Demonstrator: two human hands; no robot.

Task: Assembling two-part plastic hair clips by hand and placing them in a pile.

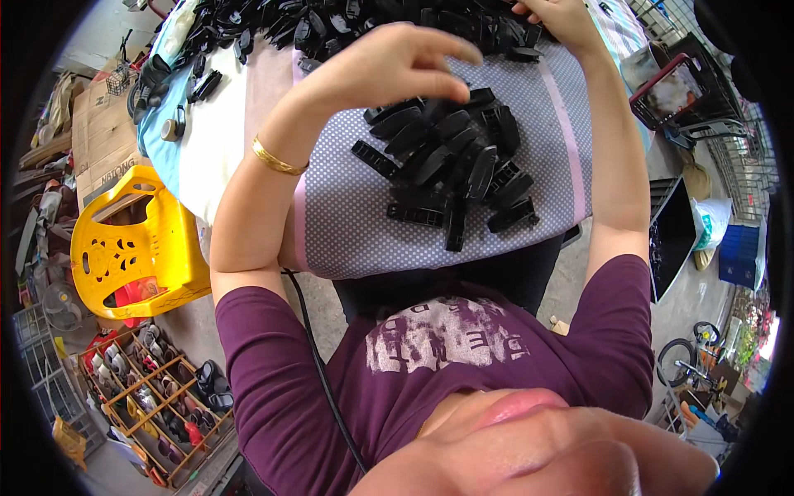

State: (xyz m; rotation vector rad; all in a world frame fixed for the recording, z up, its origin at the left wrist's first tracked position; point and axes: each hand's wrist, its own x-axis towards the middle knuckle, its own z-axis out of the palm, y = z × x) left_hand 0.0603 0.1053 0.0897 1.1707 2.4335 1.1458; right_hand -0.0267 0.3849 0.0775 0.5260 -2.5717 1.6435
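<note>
A heap of black, elongated plastic pieces [447, 157] with ridged or slotted sides lies on the near part of the cloth-covered table [347, 240]. Just above its far edge hovers my left hand [413, 66], thumb and forefinger apart and slightly blurred, with nothing seen between them. My right hand [558, 18] reaches to the far right, at the edge of a much larger pile of similar black pieces [331, 25]. Its fingers are curled together, partly cut off by the top of the picture; what they hold is hidden.
A few loose black pieces [207, 85] and a small round-headed item [174, 124] lie on the table's left side. A yellow plastic chair [141, 248] stands at the left, above a shoe rack [157, 397]. To the right are a black bin [672, 236] and a blue crate [740, 256].
</note>
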